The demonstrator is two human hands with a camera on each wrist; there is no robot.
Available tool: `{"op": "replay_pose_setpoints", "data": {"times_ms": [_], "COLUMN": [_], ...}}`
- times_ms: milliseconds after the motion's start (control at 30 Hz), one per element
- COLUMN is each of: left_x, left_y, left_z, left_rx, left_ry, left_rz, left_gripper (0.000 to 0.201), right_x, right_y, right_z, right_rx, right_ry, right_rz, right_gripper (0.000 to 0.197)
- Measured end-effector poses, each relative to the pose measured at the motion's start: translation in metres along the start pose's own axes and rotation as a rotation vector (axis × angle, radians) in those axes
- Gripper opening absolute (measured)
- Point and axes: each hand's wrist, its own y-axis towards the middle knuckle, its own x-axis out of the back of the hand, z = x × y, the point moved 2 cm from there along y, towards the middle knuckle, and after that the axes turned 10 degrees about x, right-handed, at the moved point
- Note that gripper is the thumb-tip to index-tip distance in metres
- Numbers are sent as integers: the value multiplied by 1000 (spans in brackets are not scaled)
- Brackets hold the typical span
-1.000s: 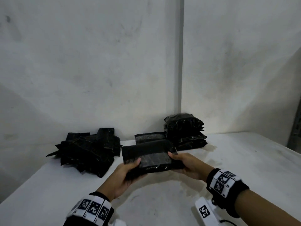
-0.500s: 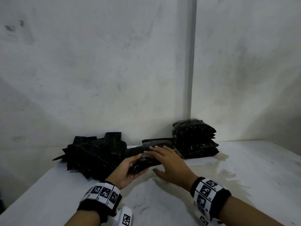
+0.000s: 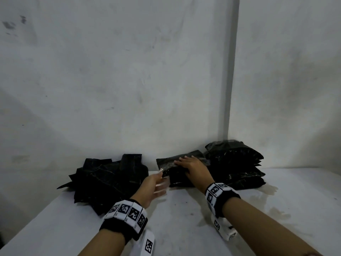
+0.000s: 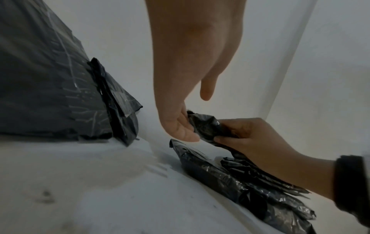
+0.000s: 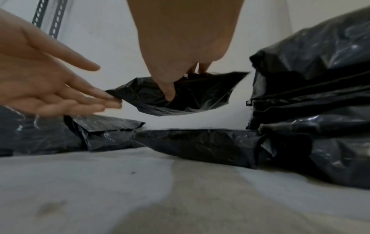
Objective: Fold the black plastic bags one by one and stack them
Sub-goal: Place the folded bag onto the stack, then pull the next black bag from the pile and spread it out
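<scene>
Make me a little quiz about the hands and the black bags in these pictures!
1. True or false: the right hand grips a folded bag held above the table.
2. Which hand has straight fingers, only touching the bag's end? A) left hand B) right hand
3. Fill in: the tall neat stack sits to the ____ of the loose pile, seen from the head camera.

Key: 1 true; 2 A; 3 right.
</scene>
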Motion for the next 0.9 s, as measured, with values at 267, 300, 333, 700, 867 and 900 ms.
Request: {"op": "replay_pose_setpoints", "data": {"times_ms": [267,300,333,700,867,900], "left_x": [31,33,36,84,122,129], "left_y": [4,3,2,-36,-48,-48], "left_z": [11,11,10,-3,-1,1], "left_rx": [-60,-73,-84,-266,-320,-287], "left_ry": [119,115,106,-22,-91,-103], "left_rz": [-46,-57,-70,-351,-667,-735], "left_gripper": [18,18,18,18,20,17], "right_x": [-43,-44,-45,-26,-48,-55], "right_y": [6,7,7,37,56,58], "right_z": [-18,-20,-21,59,132,140], "right_rx": [-429,-430,-428,-229,-211,-268], "right_ry": [61,69,82,98,471,496], "right_rz": [168,179,204,62,253,300], "right_gripper": [48,44,41,37,55,68]}}
